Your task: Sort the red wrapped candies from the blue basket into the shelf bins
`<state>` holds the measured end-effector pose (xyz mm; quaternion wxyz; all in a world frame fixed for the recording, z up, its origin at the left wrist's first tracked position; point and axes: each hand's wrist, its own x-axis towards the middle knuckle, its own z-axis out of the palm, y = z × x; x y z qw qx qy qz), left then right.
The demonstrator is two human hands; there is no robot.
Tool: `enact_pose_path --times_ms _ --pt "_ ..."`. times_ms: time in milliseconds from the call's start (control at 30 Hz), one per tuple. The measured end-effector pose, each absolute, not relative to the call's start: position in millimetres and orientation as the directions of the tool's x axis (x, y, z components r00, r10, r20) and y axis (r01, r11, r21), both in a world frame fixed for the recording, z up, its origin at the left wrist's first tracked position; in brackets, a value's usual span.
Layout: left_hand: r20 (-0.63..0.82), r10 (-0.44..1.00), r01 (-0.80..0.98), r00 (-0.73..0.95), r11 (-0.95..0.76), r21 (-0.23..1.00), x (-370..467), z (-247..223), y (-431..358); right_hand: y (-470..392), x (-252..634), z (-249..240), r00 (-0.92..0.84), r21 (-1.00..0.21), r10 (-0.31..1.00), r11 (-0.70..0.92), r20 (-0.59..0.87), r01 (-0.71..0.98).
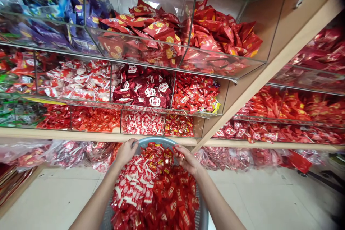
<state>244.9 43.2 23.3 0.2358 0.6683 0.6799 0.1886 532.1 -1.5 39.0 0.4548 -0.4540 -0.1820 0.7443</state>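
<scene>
A grey-blue plastic basket [204, 201] full of wrapped candies is in front of me, below the lowest shelf. My left hand [127, 155] grips its far left rim, thumb over the edge. At the far right rim, my right hand [190, 161] has its fingers curled around a few red wrapped candies, partly hidden by the fingers. Inside the basket, red-and-white candies [134, 183] lie on the left, red candies with gold lettering [175, 197] on the right, and small red-and-yellow candies [161, 158] at the far side.
Clear-walled shelf bins hold red packets [151, 25], blue packets [35, 0] and dark-red packets [147, 86]. A low bin of red-and-white candies [142, 122] sits just beyond the basket. A wooden upright [258, 75] divides the shelves. Bagged candies [70, 152] rest underneath.
</scene>
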Motion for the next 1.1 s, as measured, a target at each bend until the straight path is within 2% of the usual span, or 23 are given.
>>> enact_pose_path --times_ms 67,133,200,267,367,600,800,1000,1100 --pt "-0.076 0.997 0.823 0.002 0.042 0.567 245.0 23.6 43.0 -4.8 535.2 29.4 -0.074 -0.863 0.897 -0.440 -0.436 -0.249" --pt "-0.078 0.997 0.827 0.000 0.044 0.560 245.1 23.7 43.0 -6.6 540.6 17.6 -0.001 -0.947 0.947 -0.321 -0.321 0.017" --pt "-0.075 0.997 0.830 -0.001 0.043 0.556 245.4 23.6 43.1 -6.8 545.8 6.0 0.044 -0.949 0.981 -0.194 -0.189 0.249" --pt "-0.070 0.998 0.831 0.001 0.038 0.555 245.7 23.7 43.1 -6.7 548.6 -3.3 0.043 -0.895 0.996 -0.088 -0.077 0.438" --pt "-0.068 0.998 0.827 0.006 0.033 0.561 245.7 24.1 42.8 -8.3 545.7 -12.6 0.004 -0.802 1.000 -0.008 -0.007 0.597" --pt "-0.059 0.998 0.814 0.015 0.022 0.581 245.5 25.3 41.8 -11.8 532.3 -31.9 0.024 -0.727 1.000 -0.002 0.020 0.686" --pt "-0.059 0.998 0.816 0.017 0.020 0.578 246.5 25.1 42.2 -12.7 534.3 -41.9 -0.059 -0.686 0.997 0.071 0.041 0.724" --pt "-0.073 0.997 0.818 0.013 0.032 0.574 246.8 27.7 41.7 -10.5 539.3 -21.7 -0.038 -0.788 0.995 0.098 0.094 0.608" --pt "-0.079 0.997 0.825 0.006 0.040 0.563 247.4 29.5 41.0 -9.5 544.3 -7.5 -0.021 -0.880 1.000 0.016 0.007 0.475"
